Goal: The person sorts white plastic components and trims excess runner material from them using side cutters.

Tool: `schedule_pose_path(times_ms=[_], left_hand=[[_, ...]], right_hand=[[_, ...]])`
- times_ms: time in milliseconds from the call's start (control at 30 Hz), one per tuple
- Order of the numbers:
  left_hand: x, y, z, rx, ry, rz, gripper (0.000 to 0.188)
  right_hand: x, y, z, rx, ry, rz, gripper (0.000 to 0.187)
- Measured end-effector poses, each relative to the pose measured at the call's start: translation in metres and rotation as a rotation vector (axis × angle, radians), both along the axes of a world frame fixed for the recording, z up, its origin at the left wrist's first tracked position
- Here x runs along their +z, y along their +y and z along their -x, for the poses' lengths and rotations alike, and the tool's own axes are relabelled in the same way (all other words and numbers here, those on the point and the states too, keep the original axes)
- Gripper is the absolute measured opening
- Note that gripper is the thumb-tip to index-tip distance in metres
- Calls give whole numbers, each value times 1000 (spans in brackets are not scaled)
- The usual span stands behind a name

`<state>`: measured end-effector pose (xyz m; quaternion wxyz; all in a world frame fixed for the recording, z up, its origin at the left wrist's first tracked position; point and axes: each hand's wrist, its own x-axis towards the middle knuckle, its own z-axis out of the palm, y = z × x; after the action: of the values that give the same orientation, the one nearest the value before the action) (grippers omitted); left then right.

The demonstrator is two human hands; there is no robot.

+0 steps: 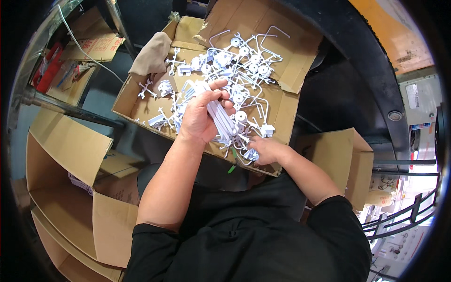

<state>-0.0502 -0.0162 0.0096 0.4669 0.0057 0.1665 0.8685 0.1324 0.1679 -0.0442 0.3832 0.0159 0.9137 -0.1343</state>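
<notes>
My left hand [201, 114] is closed round a bundle of white plastic rods [221, 120], held above a shallow open cardboard box [287, 117]. At the box's near right corner, my right hand [268, 151] has its fingers bent round a small white plastic part [251, 154]; its fingertips are partly hidden. Loose white plastic pieces [253, 61] are heaped through the box, among them bent rods, small wheels and branched frames with parts still joined. A green strip [232, 168] sticks out over the near edge, just left of my right hand.
A beige cloth [152, 54] hangs over the box's far left corner. Open cardboard cartons [61, 207] stand at the lower left, and another carton [331, 152] is on the right. A metal bar [70, 107] runs along the left, near a red object [48, 68].
</notes>
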Motion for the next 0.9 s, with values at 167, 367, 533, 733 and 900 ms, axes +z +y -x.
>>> schedule_pose_path(times_ms=[167,367,533,733,900], left_hand=[[1,0,0,-4,-3,-11,31],[2,-1,-1,6,-2,2,30],[2,-1,1,18,17,23,28],[-1,0,2,-5,1,9,28],[6,-1,2,18,0,14,29]], right_hand=[[8,9,-1,-41,21,49,58],[5,1,-6,35,0,16,59],[4,-4,-9,171,89,-14,60],[6,-1,11,146,-204,15,62],[10,31,2,-99,-13,418,61]])
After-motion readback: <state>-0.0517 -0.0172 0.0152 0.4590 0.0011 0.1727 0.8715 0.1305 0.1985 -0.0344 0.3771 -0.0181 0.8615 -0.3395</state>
